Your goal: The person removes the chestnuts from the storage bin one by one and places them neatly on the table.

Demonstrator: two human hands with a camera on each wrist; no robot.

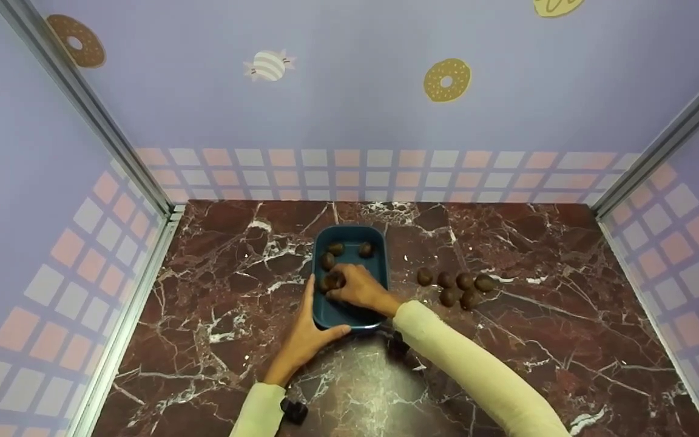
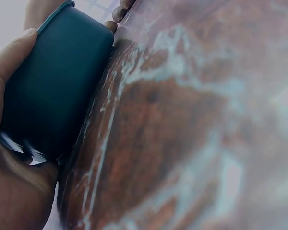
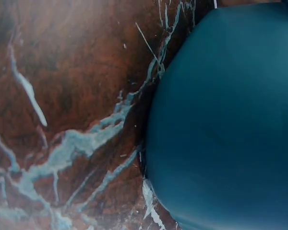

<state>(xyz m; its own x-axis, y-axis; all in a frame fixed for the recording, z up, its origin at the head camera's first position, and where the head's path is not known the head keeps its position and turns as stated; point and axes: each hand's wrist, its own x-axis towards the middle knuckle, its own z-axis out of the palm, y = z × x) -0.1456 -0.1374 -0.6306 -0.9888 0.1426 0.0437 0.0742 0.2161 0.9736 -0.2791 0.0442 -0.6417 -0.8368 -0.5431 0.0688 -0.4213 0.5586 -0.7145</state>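
A blue-green rectangular container (image 1: 381, 243) stands on the marbled tabletop, its outer wall close up in the right wrist view. Several small, round, brown, nut-like pieces (image 1: 366, 249) lie inside, mostly along the left wall. My right hand (image 1: 358, 288) reaches in over the right rim, and its curled fingers pinch one brown piece (image 1: 337, 280) beside another. My left hand (image 1: 307, 331) braces the near left corner, fingers straight along the left side and thumb stretched across the near end. In the left wrist view its thumb (image 2: 17, 50) lies against the container's wall (image 2: 62, 72).
More brown pieces (image 1: 464, 280) sit in a loose cluster on the tabletop (image 1: 537, 340), right of the container. Purple patterned panels (image 1: 361, 109) close off the back and both sides, with metal rails (image 1: 122, 352) along the edges.
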